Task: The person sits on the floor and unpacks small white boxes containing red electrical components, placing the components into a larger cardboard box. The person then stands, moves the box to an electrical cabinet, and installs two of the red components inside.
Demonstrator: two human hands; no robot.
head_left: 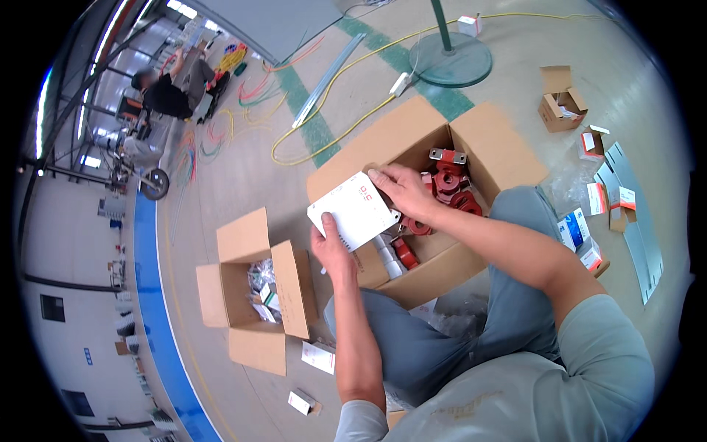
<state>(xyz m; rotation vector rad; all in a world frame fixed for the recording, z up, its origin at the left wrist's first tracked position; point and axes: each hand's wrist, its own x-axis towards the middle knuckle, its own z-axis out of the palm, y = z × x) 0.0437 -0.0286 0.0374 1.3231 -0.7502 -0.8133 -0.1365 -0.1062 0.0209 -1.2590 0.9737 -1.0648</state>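
Both hands hold a flat white carton (352, 210) with red and dark print, tilted above the near left side of a large open cardboard box (383, 147). My left hand (335, 252) grips the carton's lower left edge, thumb on top. At its upper right corner, my right hand (405, 193) has its fingers closed on the edge; the fingertips are partly hidden. Inside the large box lie several red ring-shaped parts (448, 180) with metal plates, and another red part (404, 253) beside white pieces. The carton and my right forearm cover some of the contents.
A smaller open cardboard box (234, 293) with plastic-wrapped items stands left. Small cartons (574, 228) and metal strips (641, 243) lie right. Ahead are a yellow cable (339, 140), a round green stand base (451, 62) and a person (166, 96) sitting far left.
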